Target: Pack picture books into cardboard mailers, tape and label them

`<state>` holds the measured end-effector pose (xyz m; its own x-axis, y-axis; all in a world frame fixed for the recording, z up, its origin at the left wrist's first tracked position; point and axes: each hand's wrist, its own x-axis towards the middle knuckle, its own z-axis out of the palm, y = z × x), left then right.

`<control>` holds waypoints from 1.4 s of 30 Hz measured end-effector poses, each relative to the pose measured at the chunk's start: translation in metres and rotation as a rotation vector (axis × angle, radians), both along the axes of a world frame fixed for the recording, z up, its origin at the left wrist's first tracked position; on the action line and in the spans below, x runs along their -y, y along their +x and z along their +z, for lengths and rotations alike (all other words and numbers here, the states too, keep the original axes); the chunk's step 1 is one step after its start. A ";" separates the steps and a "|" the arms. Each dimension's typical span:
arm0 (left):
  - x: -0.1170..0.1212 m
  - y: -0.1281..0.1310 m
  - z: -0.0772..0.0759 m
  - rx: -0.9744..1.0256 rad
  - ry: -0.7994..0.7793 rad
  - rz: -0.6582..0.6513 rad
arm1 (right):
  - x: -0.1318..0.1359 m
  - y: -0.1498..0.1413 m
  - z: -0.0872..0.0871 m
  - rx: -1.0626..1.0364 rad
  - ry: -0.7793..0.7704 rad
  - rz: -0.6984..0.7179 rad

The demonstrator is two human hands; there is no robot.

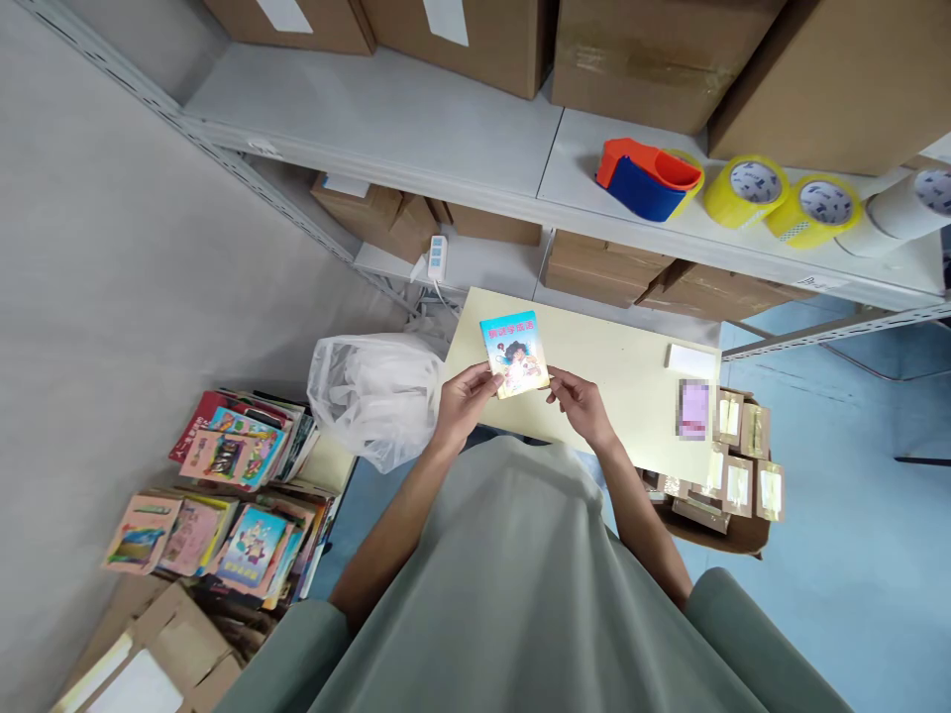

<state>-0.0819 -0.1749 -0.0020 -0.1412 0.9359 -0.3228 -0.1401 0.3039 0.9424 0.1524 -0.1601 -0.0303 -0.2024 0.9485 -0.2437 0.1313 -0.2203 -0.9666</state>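
A small children's book (514, 347) with a blue and yellow cover and a cartoon figure is held above the cream table (620, 396). My left hand (465, 399) grips its lower left edge, the thumb lying on the cover. At the lower right corner, my right hand (583, 404) pinches the book between thumb and fingers. The cover faces up toward me, slightly tilted. On the table's right side lie a flat white item (689, 358) and a blurred purple item (692, 410).
Stacked books (253, 545) and a clear plastic bag (375, 391) are on the left. A box of small wrapped parcels (737, 483) stands right of the table. The shelf (416, 109) ahead holds cartons, tape rolls (746, 190) and a red-blue tape dispenser (645, 180).
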 end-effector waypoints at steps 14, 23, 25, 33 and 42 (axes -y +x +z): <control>0.019 0.035 0.005 -0.198 0.162 -0.037 | 0.024 -0.039 0.051 0.223 0.246 -0.055; 0.027 0.052 0.006 -0.194 0.247 -0.206 | 0.021 -0.027 0.040 0.276 0.136 -0.159; 0.023 0.042 0.007 -0.193 0.202 -0.160 | 0.014 -0.016 0.039 0.121 0.097 -0.151; 0.011 0.019 0.003 0.079 -0.075 -0.115 | 0.001 0.015 0.045 -0.151 -0.069 -0.101; 0.009 0.020 0.007 -0.013 -0.051 -0.083 | -0.005 0.014 0.043 -0.163 -0.074 -0.071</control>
<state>-0.0621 -0.1836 0.0052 -0.0683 0.9268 -0.3693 -0.1003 0.3620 0.9268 0.1664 -0.1554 0.0128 -0.1784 0.9424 -0.2830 -0.0441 -0.2950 -0.9545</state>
